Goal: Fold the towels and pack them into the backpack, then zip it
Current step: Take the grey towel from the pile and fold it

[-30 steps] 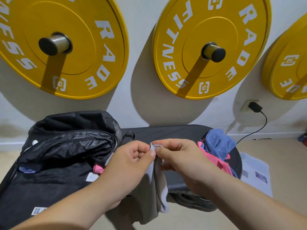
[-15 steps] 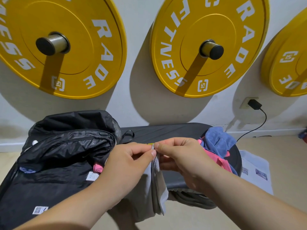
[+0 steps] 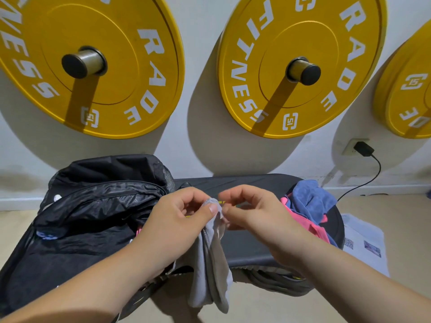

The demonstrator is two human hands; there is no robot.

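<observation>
At far left, open black backpack point(image 3: 93, 206) on surface point(image 3: 233, 183). Left hand point(image 3: 177, 217) pinching top corner of grey towel point(image 3: 210, 264), long axis hanging straight down. Right hand point(image 3: 254, 213) just beside, fingers point(image 3: 235, 194) curled at same corner, unclear whether gripping.

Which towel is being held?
The grey towel, pinched by the left hand and hanging; the blue towel and pink towel lie heaped on the bench.

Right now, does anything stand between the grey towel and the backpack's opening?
Only the slack upper flap of the backpack, sagging over the opening beside the left hand that pinches the grey towel. Nothing else visible lies between them.
</observation>
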